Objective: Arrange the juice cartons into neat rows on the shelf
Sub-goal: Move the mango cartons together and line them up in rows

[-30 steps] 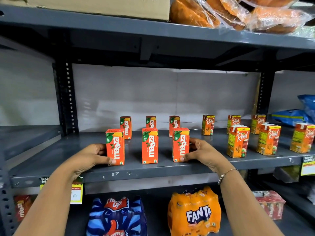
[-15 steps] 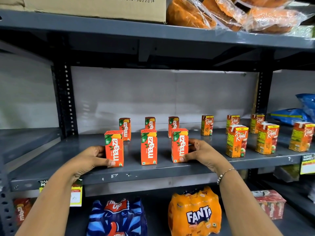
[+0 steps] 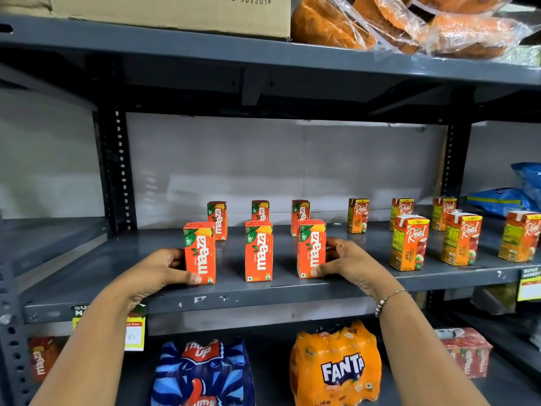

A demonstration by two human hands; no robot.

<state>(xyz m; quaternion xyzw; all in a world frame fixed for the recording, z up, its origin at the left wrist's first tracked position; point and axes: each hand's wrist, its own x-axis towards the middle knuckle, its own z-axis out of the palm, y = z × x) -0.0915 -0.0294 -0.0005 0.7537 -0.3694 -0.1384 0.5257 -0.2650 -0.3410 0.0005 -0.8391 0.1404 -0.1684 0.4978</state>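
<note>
Three Maaza cartons upright in front row on grey shelf (image 3: 87,276), well apart. Left hand (image 3: 158,271) cupped around left front carton (image 3: 200,253): thumb across lower front face, fingers behind its left side. Right hand (image 3: 348,265) cupped around right front carton (image 3: 311,249): thumb on lower front corner, fingers behind. Middle front carton (image 3: 259,251) untouched between both hands. Three more Maaza cartons (image 3: 260,210) in back row; Real cartons (image 3: 409,243) to right.

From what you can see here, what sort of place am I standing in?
Probably a small grocery shop or its stockroom. Grey metal shelves carry price tags on the front edge, juice cartons stand in rows, and shrink-wrapped soda packs sit below.
</note>
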